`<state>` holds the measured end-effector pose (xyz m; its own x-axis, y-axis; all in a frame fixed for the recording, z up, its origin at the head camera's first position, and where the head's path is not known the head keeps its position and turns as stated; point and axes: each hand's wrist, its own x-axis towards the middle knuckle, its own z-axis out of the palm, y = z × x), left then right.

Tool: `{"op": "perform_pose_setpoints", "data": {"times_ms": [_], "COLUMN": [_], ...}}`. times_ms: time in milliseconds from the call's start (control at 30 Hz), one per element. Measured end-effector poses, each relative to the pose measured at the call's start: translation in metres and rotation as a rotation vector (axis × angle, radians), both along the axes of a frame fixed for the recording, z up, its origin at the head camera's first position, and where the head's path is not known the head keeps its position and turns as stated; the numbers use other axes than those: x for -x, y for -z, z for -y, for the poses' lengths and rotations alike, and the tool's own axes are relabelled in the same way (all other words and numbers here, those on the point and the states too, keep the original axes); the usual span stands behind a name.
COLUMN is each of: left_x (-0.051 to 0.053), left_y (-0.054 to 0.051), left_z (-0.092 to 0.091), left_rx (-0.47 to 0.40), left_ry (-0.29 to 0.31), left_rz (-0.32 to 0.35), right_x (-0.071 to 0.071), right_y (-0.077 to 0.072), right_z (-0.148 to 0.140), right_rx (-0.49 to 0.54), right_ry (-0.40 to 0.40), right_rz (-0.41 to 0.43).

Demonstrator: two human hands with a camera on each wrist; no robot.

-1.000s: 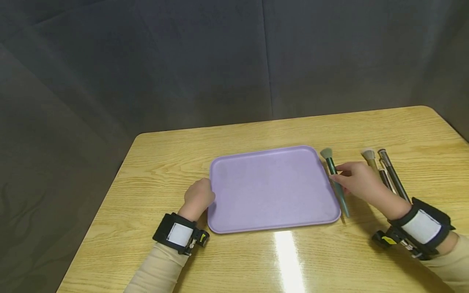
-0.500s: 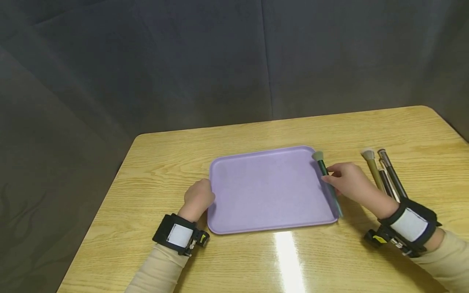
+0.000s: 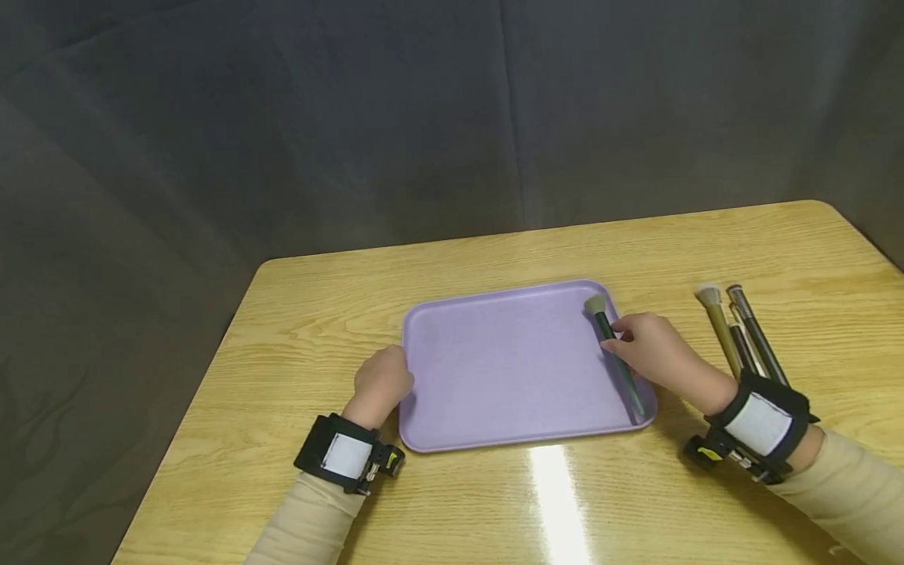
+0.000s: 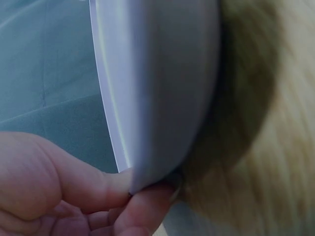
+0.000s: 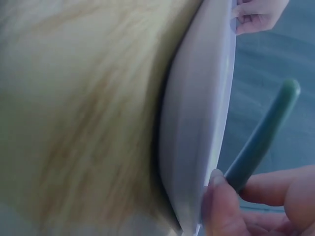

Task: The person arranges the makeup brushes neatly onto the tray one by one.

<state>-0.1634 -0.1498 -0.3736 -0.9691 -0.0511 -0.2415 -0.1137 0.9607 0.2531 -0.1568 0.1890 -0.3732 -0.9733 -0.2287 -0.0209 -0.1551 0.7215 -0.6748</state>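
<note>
Over the right-hand end of the lilac rectangular tray (image 3: pixel 497 365), the green makeup brush (image 3: pixel 625 380) is pinched by its handle between the thumb and fingers of the right hand (image 3: pixel 657 353). Its long axis slants a little from straight ahead, close to parallel with the tray's right short side: the pale bristle head points away from the person and slightly left, and the tapering handle end points back toward the person and to the right. A shadow runs beside the handle on the tray floor; whether any part of the brush touches that floor cannot be told. The left hand (image 3: pixel 384 380) pinches the tray's left rim, its thumb and finger pressed against the edge in the left wrist view. Right of the tray, on the wood-grain table (image 3: pixel 339 306), lie an olive-handled brush (image 3: pixel 722 329) and a dark-handled brush (image 3: pixel 759 333) with a silvery ferrule, both with heads facing away from the person. Slimmer tools lie between those two, their lower ends hidden by the black wrist strap (image 3: pixel 794 408).
</note>
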Motion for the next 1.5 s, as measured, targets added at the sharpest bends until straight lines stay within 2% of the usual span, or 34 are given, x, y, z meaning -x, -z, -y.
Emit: {"op": "perform_pose_setpoints", "data": {"times_ms": [600, 900, 1133, 1367, 1500], "left_x": [0.0, 0.001, -0.001, -0.001, 0.0], "left_y": [-0.002, -0.003, -0.001, 0.0, -0.001], "left_z": [0.0, -0.002, -0.001, 0.001, 0.001], "left_rx": [-0.004, 0.002, 0.001, 0.005, 0.009], "left_ry": [0.014, 0.013, 0.014, 0.024, 0.032], "left_rz": [-0.003, -0.003, -0.001, 0.0, -0.01], "right_x": [0.007, 0.007, 0.003, -0.003, -0.007], "right_y": [0.0, 0.002, 0.001, -0.001, -0.005], "right_z": [0.015, 0.015, 0.013, 0.005, -0.006], "right_rx": [-0.153, -0.228, -0.184, -0.168, -0.169], "right_ry": [-0.01, -0.024, 0.02, 0.03, 0.039], "right_rz": [0.013, -0.047, 0.02, -0.047, -0.056]}}
